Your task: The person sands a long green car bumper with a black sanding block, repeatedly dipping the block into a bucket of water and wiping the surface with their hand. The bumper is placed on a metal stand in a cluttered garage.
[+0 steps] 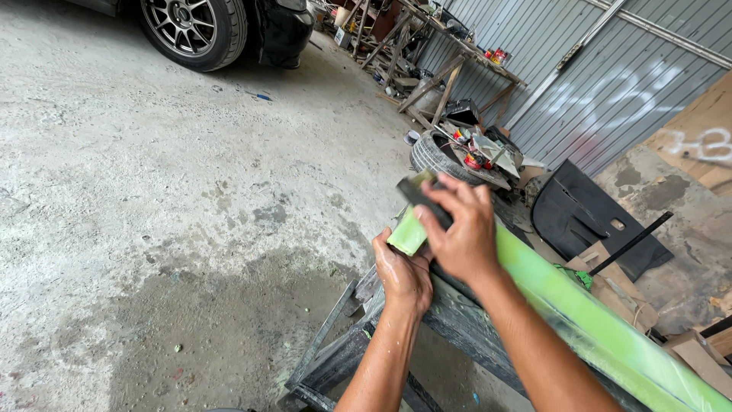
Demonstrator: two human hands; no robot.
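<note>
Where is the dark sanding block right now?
Head view, centre: the dark sanding block is under the right hand, against the green panel's end, above the left hand.

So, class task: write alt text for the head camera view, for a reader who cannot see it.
A person's right hand presses a dark block onto the end of a long bright green panel, which the left hand steadies from below on a dark metal stand. A concrete floor and a car wheel lie beyond.

One view only, worn on the head, looking steeply down and forward over both forearms. Close to the green panel (pixel 579 313) on its stand (pixel 335 358); farther off, concrete floor (pixel 152 191), a car wheel (pixel 191 27) top left, a corrugated wall (pixel 610 84) top right.
</note>
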